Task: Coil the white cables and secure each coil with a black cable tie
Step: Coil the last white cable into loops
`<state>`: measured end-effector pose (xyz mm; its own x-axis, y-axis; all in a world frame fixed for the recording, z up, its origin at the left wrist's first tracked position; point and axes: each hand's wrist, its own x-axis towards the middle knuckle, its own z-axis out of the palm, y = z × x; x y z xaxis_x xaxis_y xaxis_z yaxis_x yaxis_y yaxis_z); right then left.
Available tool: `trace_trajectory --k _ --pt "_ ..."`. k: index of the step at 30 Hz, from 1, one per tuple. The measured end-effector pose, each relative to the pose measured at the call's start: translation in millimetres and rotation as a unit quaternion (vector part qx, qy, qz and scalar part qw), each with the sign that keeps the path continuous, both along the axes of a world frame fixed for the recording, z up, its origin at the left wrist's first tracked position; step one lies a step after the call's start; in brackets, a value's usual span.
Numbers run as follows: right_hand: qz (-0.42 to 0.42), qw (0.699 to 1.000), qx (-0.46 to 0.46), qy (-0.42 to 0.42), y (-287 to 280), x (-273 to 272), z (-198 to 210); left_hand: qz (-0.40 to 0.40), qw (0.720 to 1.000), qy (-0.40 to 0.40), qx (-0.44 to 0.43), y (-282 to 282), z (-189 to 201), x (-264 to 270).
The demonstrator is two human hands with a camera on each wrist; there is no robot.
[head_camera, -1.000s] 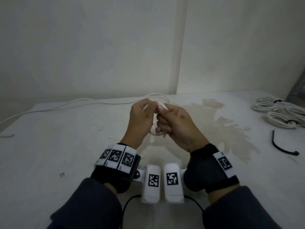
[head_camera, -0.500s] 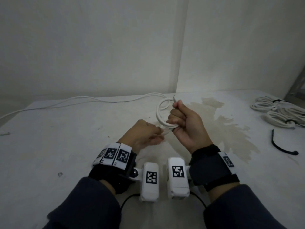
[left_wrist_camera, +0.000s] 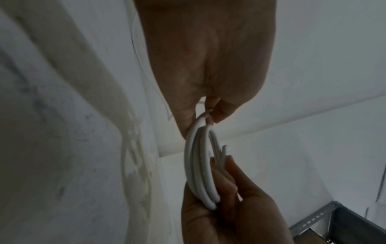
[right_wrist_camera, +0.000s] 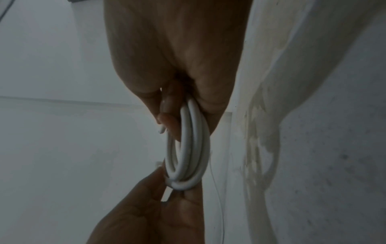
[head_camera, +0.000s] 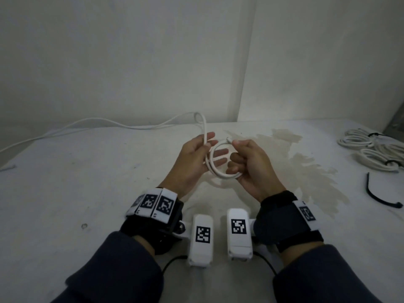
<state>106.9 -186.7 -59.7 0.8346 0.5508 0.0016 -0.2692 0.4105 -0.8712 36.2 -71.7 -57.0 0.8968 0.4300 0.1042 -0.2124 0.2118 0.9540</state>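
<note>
A white cable (head_camera: pixel 215 169) is wound into a small coil of a few loops, held upright above the table between both hands. My right hand (head_camera: pixel 240 160) grips the coil's right side with curled fingers, and the cable's plug end sticks out above its thumb. My left hand (head_camera: pixel 200 150) pinches the loose run of cable with its thumb against straight fingers at the coil's left side. From there the cable arcs up and trails left along the table's back edge (head_camera: pixel 87 123). The wrist views show the coil (left_wrist_camera: pixel 198 165) (right_wrist_camera: pixel 192 148) edge-on between the hands. A black cable tie (head_camera: pixel 380 199) lies at the right.
Several tied white coils (head_camera: pixel 371 149) are piled at the table's far right, by a metal frame in the corner. A dried stain (head_camera: pixel 306 169) spreads across the table's middle right. Walls close in behind the table (head_camera: pixel 65 193).
My left hand has risen from near the table and brought a length of cable up against the coil. The right hand still grips the coil, now a little lower.
</note>
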Motion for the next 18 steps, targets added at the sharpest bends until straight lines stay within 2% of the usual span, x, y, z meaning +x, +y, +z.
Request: trace_trajectory --k 3,8,14,16,18 --pt "0.022 0.999 -0.012 -0.020 0 -2 0 -0.022 0.998 0.003 0.060 1 2 -4" --pt "0.064 0.997 -0.018 -0.038 0 -2 0 -0.032 0.993 0.042 0.110 3 12 -6" --pt "0.118 0.987 -0.049 -0.094 -6 -4 4 -0.010 0.961 0.112 0.252 -4 25 -9" --pt "0.142 0.981 -0.058 -0.117 -7 -6 5 0.001 0.944 0.108 0.311 -5 25 -10" --pt "0.161 0.976 -0.056 -0.135 -9 -8 6 -0.012 0.944 0.100 0.315 -3 25 -11"
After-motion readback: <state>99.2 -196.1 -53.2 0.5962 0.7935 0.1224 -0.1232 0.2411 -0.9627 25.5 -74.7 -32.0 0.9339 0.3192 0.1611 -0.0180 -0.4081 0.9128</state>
